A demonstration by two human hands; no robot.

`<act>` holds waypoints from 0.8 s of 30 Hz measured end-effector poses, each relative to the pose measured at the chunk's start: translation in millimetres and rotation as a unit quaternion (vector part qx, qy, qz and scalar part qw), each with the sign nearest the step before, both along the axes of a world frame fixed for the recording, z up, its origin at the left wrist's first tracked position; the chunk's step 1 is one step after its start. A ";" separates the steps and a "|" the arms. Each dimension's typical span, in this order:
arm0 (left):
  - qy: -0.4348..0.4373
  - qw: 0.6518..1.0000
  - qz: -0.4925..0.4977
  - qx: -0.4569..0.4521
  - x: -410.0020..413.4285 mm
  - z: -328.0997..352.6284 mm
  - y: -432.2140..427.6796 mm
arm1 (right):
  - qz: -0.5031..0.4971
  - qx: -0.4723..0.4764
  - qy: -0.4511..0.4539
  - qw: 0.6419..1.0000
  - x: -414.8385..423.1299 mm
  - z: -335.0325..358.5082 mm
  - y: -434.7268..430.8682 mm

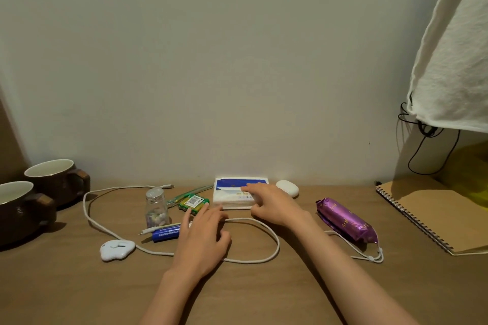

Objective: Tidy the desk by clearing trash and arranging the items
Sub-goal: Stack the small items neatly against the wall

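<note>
My right hand [272, 204] reaches over a white and blue tissue pack [232, 190] at the back of the desk, fingers spread and touching its top. My left hand [203, 240] hovers open over the white cable [264, 258], fingertips close to a green battery pack [193, 203] and a blue battery pack [165, 233]. A small clear bottle [156, 208] with a silver cap stands left of them. A purple wrapped packet [346, 220] lies to the right, and a white cloud-shaped gadget [117, 249] lies front left.
Two brown mugs [56, 179] stand at the left edge. A white earbud case [288, 187] sits by the wall. A spiral notebook [433, 216] lies far right under a hanging white cloth [454, 60] and black wires. Green pens [190, 192] lie behind the batteries.
</note>
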State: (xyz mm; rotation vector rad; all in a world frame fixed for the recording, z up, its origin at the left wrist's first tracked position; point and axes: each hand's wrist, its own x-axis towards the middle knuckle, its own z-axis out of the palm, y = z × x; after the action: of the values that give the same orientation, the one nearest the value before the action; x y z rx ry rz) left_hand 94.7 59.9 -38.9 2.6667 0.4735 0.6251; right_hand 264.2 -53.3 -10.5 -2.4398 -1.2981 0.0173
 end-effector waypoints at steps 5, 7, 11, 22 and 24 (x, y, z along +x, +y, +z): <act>0.012 1.000 -0.001 0.000 -2.6 3.5 -1.5 | 0.008 0.004 -0.020 1.000 -3.4 -2.2 -7.7; 0.001 1.000 -0.005 0.006 -2.5 3.3 -1.3 | 0.001 0.040 -0.021 0.999 -2.9 5.6 -16.8; -0.052 0.998 -0.008 0.017 -0.5 1.4 -3.0 | -0.093 0.079 -0.030 0.992 14.8 12.1 -38.7; 0.048 0.998 0.005 -0.048 6.8 -1.4 -10.9 | -0.187 0.062 -0.019 0.980 32.4 -4.5 -40.7; 0.045 0.997 0.004 -0.056 7.2 -1.6 -10.3 | -0.189 0.077 -0.010 0.979 33.8 -4.4 -38.2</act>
State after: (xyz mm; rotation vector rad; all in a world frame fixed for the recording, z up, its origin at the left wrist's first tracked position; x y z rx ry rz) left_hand 101.9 49.6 -40.5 2.5951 0.5292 0.4683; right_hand 298.0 -91.6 -15.0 -2.5126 -0.7920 -0.2009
